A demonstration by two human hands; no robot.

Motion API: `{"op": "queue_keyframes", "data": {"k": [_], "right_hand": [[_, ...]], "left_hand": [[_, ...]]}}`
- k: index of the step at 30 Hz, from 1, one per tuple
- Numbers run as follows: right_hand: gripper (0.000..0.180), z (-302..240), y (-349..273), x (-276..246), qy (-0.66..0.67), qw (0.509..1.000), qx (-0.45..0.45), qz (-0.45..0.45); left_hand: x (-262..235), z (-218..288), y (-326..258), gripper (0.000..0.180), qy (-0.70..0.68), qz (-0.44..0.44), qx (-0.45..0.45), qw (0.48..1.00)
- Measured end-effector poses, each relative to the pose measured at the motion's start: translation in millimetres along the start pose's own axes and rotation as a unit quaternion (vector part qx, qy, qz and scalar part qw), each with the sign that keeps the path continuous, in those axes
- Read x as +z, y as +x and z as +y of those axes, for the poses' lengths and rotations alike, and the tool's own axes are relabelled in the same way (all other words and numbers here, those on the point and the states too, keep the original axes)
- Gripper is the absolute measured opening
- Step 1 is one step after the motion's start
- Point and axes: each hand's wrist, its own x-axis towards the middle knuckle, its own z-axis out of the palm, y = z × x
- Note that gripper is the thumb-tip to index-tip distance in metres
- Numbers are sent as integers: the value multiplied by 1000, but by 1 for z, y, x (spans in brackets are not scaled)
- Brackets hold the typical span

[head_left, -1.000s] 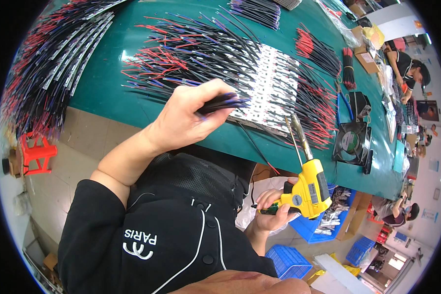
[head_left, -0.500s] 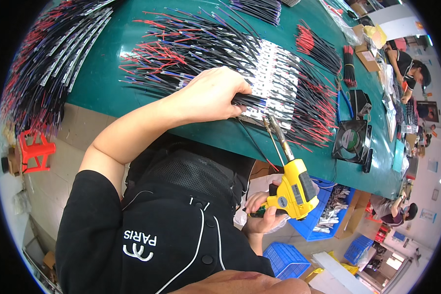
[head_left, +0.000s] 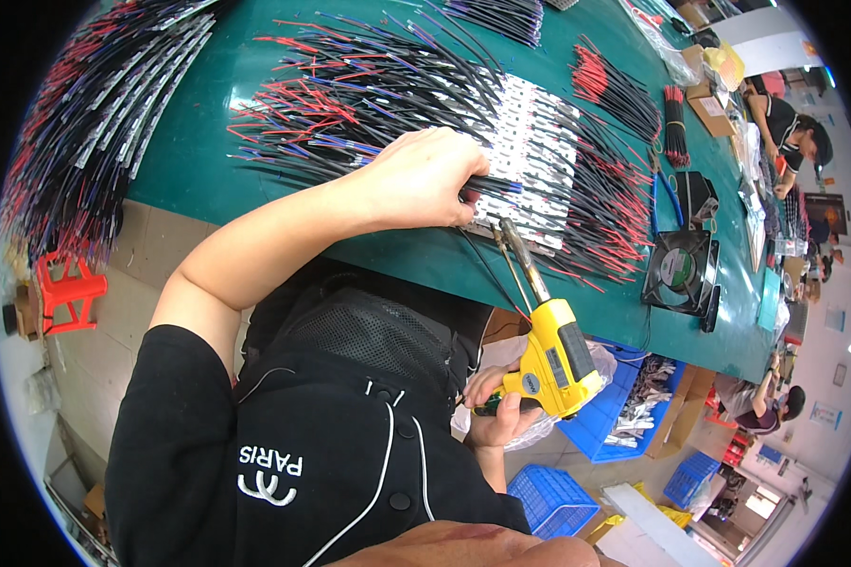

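Note:
My left hand (head_left: 430, 175) is closed over the near rows of a white board (head_left: 539, 142), pinching black wires (head_left: 494, 186) whose ends point right. In my right hand (head_left: 501, 406), wrapped around its grip, is a yellow soldering gun (head_left: 553, 359). The metal tip points up and away from me, close to the board's near edge and just right of my left fingers. Whether the tip touches a wire I cannot tell. Many black wires with red and blue ends fan out to both sides of the board. One loose wire (head_left: 492, 269) hangs below my left hand.
A black fan (head_left: 679, 272) and blue-handled pliers (head_left: 667, 198) lie on the green table (head_left: 388, 260) to the right. Wire bundles (head_left: 615, 90) lie farther back. A blue bin (head_left: 615, 416) stands below the table's right edge, a red stool (head_left: 71, 293) at left. Other people work at far right.
The soldering gun in my right hand has moved a little left, its tip now nearer my left fingers. My left hand has barely shifted and still pinches the wires.

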Motion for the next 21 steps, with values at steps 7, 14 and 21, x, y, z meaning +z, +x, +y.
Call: {"op": "queue_keyframes", "data": {"k": [7,14,21], "right_hand": [[42,5,-1,-3,8,1000,12,4],[43,6,-3,-4,-32,999,10,-15],[49,8,-4,-6,-15,1000,12,-1]], "left_hand": [[-4,6,0,28,7,-43,-40,998],[0,4,0,30,10,-22,-27,999],[1,3,0,28,6,-23,-22,999]]}}
